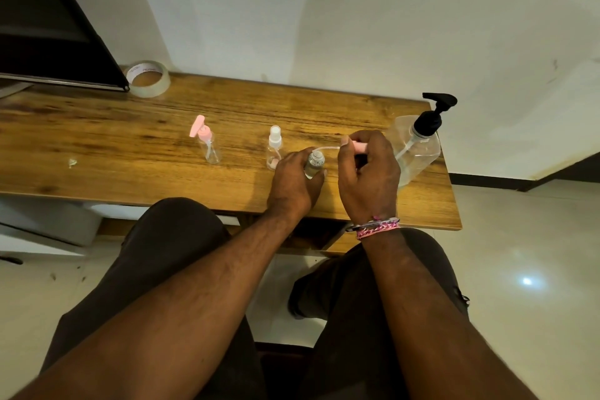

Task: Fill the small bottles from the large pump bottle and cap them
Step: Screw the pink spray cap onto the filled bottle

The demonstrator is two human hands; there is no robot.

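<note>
Wood: the wooden table [97, 153] carries everything; the near edge runs in front of the person's knees.
Progress: a judgement only, capping looks under way on one small bottle, with at least this cap still off.
Left hand: the left hand [293, 177] curls round the open small bottle [314, 166], holding it upright near the table's near edge.
Right hand: the right hand [368, 169] pinches a pink pump cap [358, 146], its dip tube [324, 148] reaching left toward the bottle's mouth.
Capped: the spray bottle [274, 148], just beyond the left hand, and the pink-pump bottle [207, 143], further left, wear their tops; fill levels cannot be told.
Source: the large pump bottle [418, 146] stands at the right end, just beyond the right hand.
Far left: a tape roll [147, 78].
</note>
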